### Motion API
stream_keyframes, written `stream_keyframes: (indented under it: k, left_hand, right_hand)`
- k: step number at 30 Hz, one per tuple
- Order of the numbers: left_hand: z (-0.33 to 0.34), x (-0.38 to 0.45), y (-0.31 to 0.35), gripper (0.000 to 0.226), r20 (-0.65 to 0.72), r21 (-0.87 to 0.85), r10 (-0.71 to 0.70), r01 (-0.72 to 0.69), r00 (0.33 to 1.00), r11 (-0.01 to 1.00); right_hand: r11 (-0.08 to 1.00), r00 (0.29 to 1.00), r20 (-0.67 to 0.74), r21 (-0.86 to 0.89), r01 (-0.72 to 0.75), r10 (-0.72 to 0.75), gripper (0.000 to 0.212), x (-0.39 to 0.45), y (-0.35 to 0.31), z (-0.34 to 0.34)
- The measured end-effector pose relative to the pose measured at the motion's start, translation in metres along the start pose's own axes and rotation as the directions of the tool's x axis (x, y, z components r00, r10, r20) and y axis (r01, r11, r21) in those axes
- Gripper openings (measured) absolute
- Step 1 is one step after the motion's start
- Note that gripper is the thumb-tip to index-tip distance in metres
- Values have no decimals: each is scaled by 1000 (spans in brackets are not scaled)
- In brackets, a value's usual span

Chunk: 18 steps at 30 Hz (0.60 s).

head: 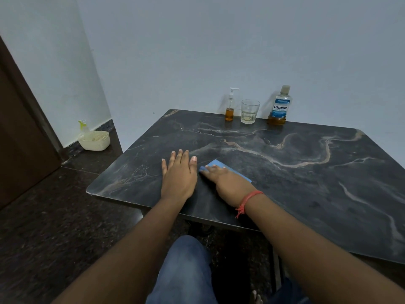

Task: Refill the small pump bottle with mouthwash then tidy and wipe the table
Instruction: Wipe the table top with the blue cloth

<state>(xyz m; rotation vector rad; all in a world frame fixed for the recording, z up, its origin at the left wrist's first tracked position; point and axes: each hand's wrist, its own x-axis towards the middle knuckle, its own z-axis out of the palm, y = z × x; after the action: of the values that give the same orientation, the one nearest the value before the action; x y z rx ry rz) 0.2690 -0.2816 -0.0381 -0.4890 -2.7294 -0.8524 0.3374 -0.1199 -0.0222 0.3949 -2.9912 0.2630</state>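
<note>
A blue cloth (219, 164) lies flat on the dark marble table (306, 172), near its front left part. My right hand (228, 183) presses down on the cloth with straight fingers and covers most of it. My left hand (178, 173) rests flat on the bare tabletop just to the left of it, fingers straight. At the back edge by the wall stand the small pump bottle (230, 106) with amber liquid at its bottom, a clear glass (249, 111) holding a little liquid, and the mouthwash bottle (281, 105), capped, with a low amber level.
A cream plastic basket (94, 140) sits on the dark floor in the left corner, with a spray bottle (83, 126) behind it. A brown door (19, 128) is at far left. My knees show below the table's front edge.
</note>
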Motion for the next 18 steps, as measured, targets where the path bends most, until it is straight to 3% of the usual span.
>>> stream_keyframes:
  k: [3, 7, 11, 12, 16, 18]
  left_hand:
    - [1, 0, 0, 62, 4, 25, 12, -12, 1000, 1000]
    - [3, 0, 1, 63, 17, 76, 59, -60, 998, 995]
    - [3, -3, 3, 70, 20, 150, 116, -117, 993, 982]
    - [3, -3, 3, 72, 25, 165, 126, -129, 992, 978]
    - [4, -2, 4, 76, 52, 188, 144, -151, 988, 970]
    - [5, -2, 3, 75, 76, 205, 132, -145, 988, 968]
  right_hand:
    - [995, 995, -28, -13, -98, 98, 62, -7, 4, -4]
    - [992, 998, 34, 117, 54, -58, 65, -22, -12, 4]
    - [966, 967, -58, 89, -243, 248, 60, -26, 1, -3]
    - [965, 963, -84, 81, -249, 256, 60, -28, -5, -1]
    - [995, 997, -65, 91, -42, 48, 52, -42, -13, 1]
    - [983, 982, -70, 68, -173, 178, 54, -43, 2, -7]
